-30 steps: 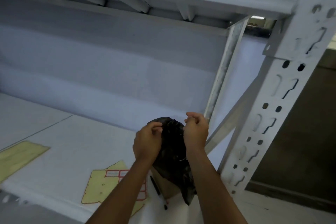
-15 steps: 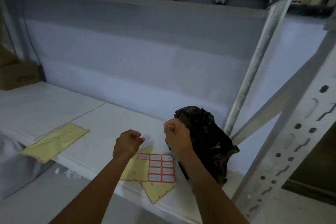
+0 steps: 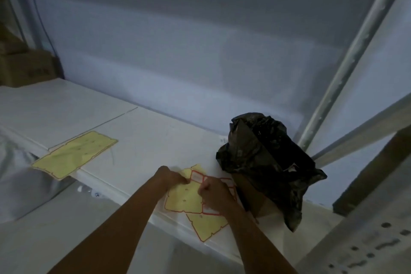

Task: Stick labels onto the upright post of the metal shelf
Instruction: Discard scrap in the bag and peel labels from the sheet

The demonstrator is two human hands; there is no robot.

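Note:
A yellow label sheet with red-bordered labels lies at the front edge of the white shelf board. My left hand has curled fingers and pinches the sheet near its top labels. To its right, my right hand is curled over the sheet and pinches at the edge of a label. Its fingertips are hidden under the knuckles. The perforated upright post rises at the lower right, apart from both hands.
A crumpled black plastic bag over a brown box stands just right of the sheet. A second yellow backing sheet overhangs the shelf edge at left. A cardboard box sits far left. A diagonal brace crosses behind the bag.
Both hands left the black bag, moved down and left, and came onto the label sheet. My view tilted down, so the post slid to the lower right.

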